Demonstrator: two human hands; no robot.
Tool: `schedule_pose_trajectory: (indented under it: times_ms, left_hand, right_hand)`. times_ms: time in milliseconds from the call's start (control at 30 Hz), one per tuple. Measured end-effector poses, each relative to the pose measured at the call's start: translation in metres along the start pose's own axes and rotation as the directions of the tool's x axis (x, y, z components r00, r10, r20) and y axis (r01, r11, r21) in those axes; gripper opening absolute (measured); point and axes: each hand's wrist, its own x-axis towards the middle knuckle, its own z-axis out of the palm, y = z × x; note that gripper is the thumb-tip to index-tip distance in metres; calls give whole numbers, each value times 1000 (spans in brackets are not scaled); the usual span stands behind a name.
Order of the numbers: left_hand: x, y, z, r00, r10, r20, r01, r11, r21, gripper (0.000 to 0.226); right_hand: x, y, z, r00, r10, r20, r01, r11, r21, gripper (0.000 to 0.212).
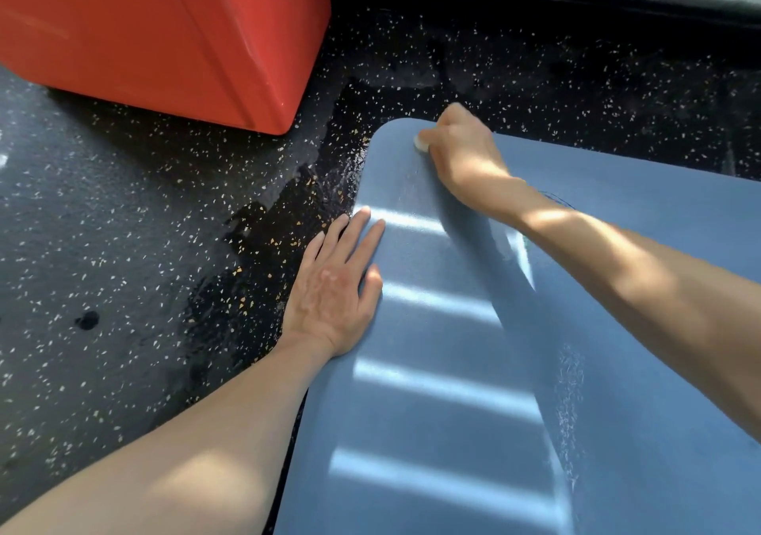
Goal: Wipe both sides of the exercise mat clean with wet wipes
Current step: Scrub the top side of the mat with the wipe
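The blue exercise mat (453, 349) is laid flat on the speckled floor (123, 225), near a red box (164, 31). It's pinned at its left edge by the left hand (333, 287) (fingers straight, palm down), presumably so it isn't dragged around by the scrubbing. A wadded wet wipe (421, 144) is gripped in the curled right hand (461, 151) and pressed onto the far rounded corner — only a white bit is seen.

Speckled black floor (123, 213), wet in patches, beside an orange block (164, 31).
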Motion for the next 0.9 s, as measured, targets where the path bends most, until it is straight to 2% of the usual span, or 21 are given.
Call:
schedule_pose_trajectory:
  times_ms: [33, 67, 100, 133, 167, 200, 233, 300, 333, 367, 400, 433, 467, 533, 633, 667, 700, 767, 800, 833, 900]
  left_hand:
    - [0, 0, 0, 1000, 0, 1, 0, 1000, 0, 64]
    - [0, -1, 0, 1000, 0, -1, 0, 1000, 3, 64]
    - [0, -1, 0, 1000, 2, -2, -2, 1000, 5, 63]
    - [0, -1, 1, 1000, 3, 0, -3, 1000, 7, 63]
    - [1, -1, 1, 1000, 2, 3, -2, 1000, 12, 63]
    - [1, -1, 0, 1000, 1, 3, -1, 1000, 16, 63]
    - [1, 0, 0, 1000, 2, 1, -2, 1000, 15, 63]
    - [1, -1, 0, 1000, 5, 5, -5, 1000, 7, 64]
    - [1, -1, 0, 1000, 4, 9, -4, 1000, 6, 63]
    - [1, -1, 0, 1000, 3, 8, -3, 1000, 8, 63]
    - [0, -1, 0, 1000, 3, 7, -3, 1000, 9, 63]
    - [1, -1, 0, 1000, 3, 5, -3, 1000, 8, 63]
    - [1, -2, 0, 1000, 2, 6, -2, 1000, 8, 63]
    - [1, -2, 0, 1000, 0, 4, 0, 1000, 8, 63]
    - [0, -2, 0, 1000, 2, 7, -2, 1000, 10, 63]
    - [0, -2, 0, 1000, 0, 7, 0, 1000, 9, 63]
    - [1, -2, 0, 1000, 0, 8, 0, 1000, 7, 63]
    - [1, -1, 0, 1000, 3, 14, -3, 1000, 7, 63]
    - [1, -2, 0, 1000, 2, 14, -2, 1000, 9, 64]
    - [1, -2, 0, 1000, 1, 15, -1, 1000, 12, 64]
    - [1, -2, 0, 1000, 2, 16, -2, 1000, 11, 64]
  right_hand:
    - [4, 0, 0, 997, 51, -58, -51, 999, 3, 10]
    - [3, -3, -1, 996, 27, -84, -33, 997, -66, 9]
    - [1, -2, 4, 993, -33, -110, 21, 994, -109, 5]
    - [-6, -2, 7, 992, -108, -69, 100, 989, -105, 4]
    - [-11, 2, 13, 967, -256, -5, 249, 942, -224, 11]
    - [-12, 10, 17, 951, -307, 35, 306, 921, -242, 15]
    - [-7, 19, 15, 956, -292, 26, 291, 933, -210, 17]
    - [13, 26, 2, 989, -89, -115, 78, 992, -97, 21]
    - [19, 27, -3, 983, -28, -180, 10, 995, -99, 24]
    - [18, 27, -1, 978, -20, -209, 0, 995, -97, 25]
    - [10, 25, -1, 982, -55, -182, 31, 991, -133, 22]
    - [-1, 26, 3, 984, -149, -94, 129, 973, -194, 19]
    - [-12, 29, 8, 950, -309, 35, 305, 903, -302, 19]
    - [-15, 36, 1, 928, -357, 105, 372, 879, -298, 23]
    - [9, 43, -12, 991, -126, -55, 108, 963, -246, 21]
    - [8, 43, -11, 990, -126, -60, 105, 954, -280, 21]
    - [-1, 41, -10, 979, -199, -43, 176, 934, -311, 22]
    - [-22, 43, -2, 934, -357, 26, 354, 910, -215, 21]
    - [-24, 43, -6, 920, -392, 28, 389, 900, -197, 21]
    - [-19, 45, -10, 928, -373, 16, 367, 904, -218, 22]
    - [3, 46, -17, 979, -191, -77, 167, 956, -243, 22]
